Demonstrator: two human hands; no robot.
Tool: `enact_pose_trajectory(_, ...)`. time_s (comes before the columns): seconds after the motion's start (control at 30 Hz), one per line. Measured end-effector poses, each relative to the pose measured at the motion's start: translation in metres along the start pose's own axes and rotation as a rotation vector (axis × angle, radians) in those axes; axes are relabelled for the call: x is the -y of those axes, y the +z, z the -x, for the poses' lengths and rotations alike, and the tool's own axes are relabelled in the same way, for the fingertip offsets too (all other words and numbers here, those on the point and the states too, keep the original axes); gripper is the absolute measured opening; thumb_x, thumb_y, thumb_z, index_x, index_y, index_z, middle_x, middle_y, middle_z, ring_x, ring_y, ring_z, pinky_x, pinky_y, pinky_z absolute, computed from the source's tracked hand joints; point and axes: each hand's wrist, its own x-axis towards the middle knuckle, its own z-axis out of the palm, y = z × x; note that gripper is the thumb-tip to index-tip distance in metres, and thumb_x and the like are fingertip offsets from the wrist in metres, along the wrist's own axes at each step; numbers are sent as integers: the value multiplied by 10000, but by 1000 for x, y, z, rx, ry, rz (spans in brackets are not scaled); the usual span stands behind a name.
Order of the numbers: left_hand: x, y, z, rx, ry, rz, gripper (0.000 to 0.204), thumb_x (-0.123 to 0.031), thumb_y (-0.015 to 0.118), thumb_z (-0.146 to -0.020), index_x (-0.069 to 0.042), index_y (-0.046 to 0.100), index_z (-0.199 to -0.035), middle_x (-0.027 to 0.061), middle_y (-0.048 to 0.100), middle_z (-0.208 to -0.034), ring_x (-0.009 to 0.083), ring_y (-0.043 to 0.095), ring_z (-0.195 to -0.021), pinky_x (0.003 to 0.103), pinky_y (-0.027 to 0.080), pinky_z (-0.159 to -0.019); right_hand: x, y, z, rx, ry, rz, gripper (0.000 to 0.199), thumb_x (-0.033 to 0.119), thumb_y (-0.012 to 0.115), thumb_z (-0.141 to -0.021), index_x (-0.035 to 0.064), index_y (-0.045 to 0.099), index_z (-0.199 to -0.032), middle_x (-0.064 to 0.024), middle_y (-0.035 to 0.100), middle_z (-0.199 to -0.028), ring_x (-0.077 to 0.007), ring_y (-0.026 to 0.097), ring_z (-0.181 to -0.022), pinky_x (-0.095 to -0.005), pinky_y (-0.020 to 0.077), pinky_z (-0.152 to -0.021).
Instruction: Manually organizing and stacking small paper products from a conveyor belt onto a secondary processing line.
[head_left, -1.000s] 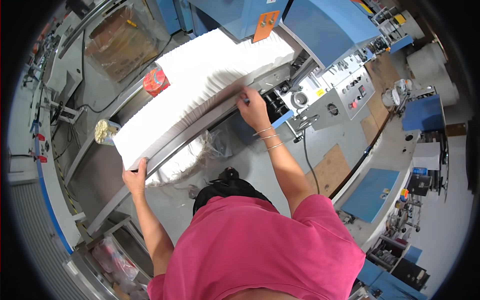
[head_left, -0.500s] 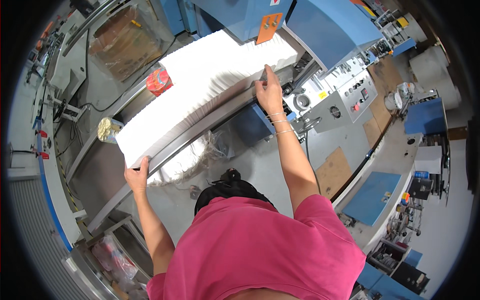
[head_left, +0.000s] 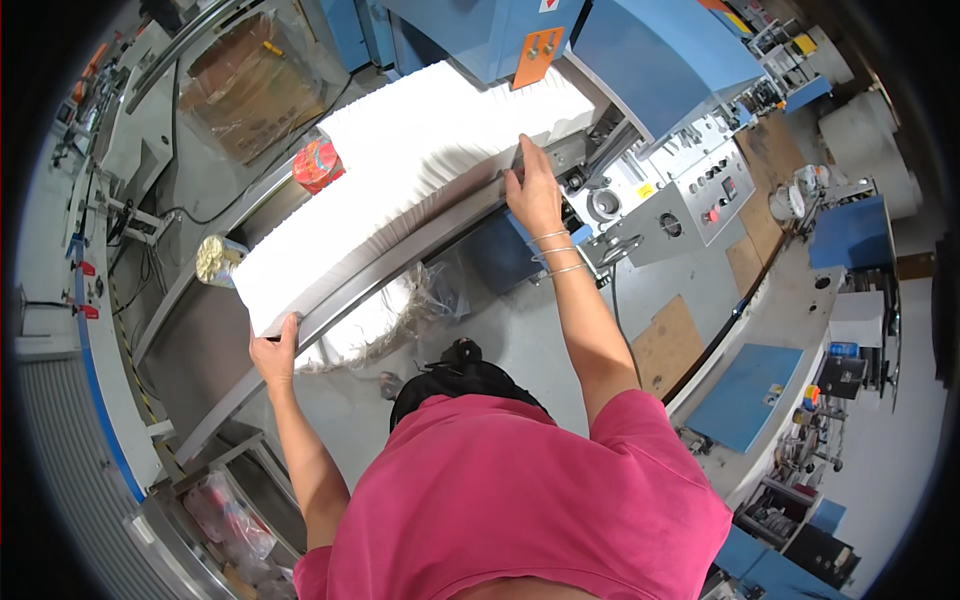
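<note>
A long row of thin white sheets [head_left: 390, 165], packed upright side by side, lies along a metal trough in front of me. At its near left end, my left hand [head_left: 272, 355] holds the corner, thumb on the near side and fingers against the end face. My right hand [head_left: 535, 190] is open farther along the row, fingers stretched out by its near side above the trough's metal rail [head_left: 385, 265]. Whether the right fingertips touch the sheets I cannot tell. A red patterned package [head_left: 318, 165] sits against the row's far side.
A clear packet with pale yellow contents [head_left: 215, 260] stands by the row's left end. Blue machine housings [head_left: 660, 60] rise at the far right, beside a grey control panel [head_left: 710, 190]. Below the rail lies a bag of white material [head_left: 365, 325]. Plastic-covered cardboard [head_left: 250, 85] is at the back left.
My right hand has shifted slightly left and toward me along the rail. My left hand and the white row look unmoved.
</note>
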Motion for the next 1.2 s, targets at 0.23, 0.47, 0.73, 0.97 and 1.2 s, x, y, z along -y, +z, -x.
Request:
enact_pose_trajectory(0.23, 3, 0, 2, -13, -27, 30, 483, -321, 768, -726, 34, 614, -1014, 150, 681, -881, 258, 647, -796, 350, 492, -754, 18, 5, 9, 79, 158, -192, 616, 100, 618, -791, -38, 360, -1333, -237, 538, -1109, -337, 584, -868, -407, 479, -779)
enact_pose_trajectory(0.47, -16, -2, 7, -56, -4, 53, 540, -352, 777, -705, 25, 591, -1043, 168, 674, -905, 279, 651, -817, 360, 493, -751, 25, 5, 18, 142, 127, -160, 642, 66, 632, -812, -19, 330, -1372, -207, 546, -1197, -217, 608, -806, -312, 514, -718)
enact_pose_trajectory(0.73, -19, -6, 9, -108, 100, 112, 601, -383, 749, -714, 8, 567, -1133, 187, 639, -1008, 321, 622, -901, 376, 484, -782, 31, 8, 18, 109, -22, -136, 607, 54, 620, -808, -10, 371, -1358, -169, 548, -1021, -230, 589, -792, -318, 499, -661)
enact_pose_trajectory(0.97, -19, -9, 9, -98, 116, 89, 614, -403, 727, -733, 8, 560, -1156, 189, 636, -1022, 319, 623, -913, 371, 480, -801, 33, 10, 21, 110, -52, -104, 607, 52, 620, -804, -8, 373, -1356, -165, 546, -991, -238, 590, -788, -331, 505, -666)
enact_pose_trajectory(1.2, -24, -7, 10, -124, 129, 120, 629, -408, 734, -732, 7, 555, -1169, 185, 636, -1038, 307, 623, -925, 362, 478, -808, 31, 11, 20, 95, -94, -29, 595, 44, 618, -794, 7, 397, -1345, -177, 560, -1061, -253, 596, -798, -338, 510, -677)
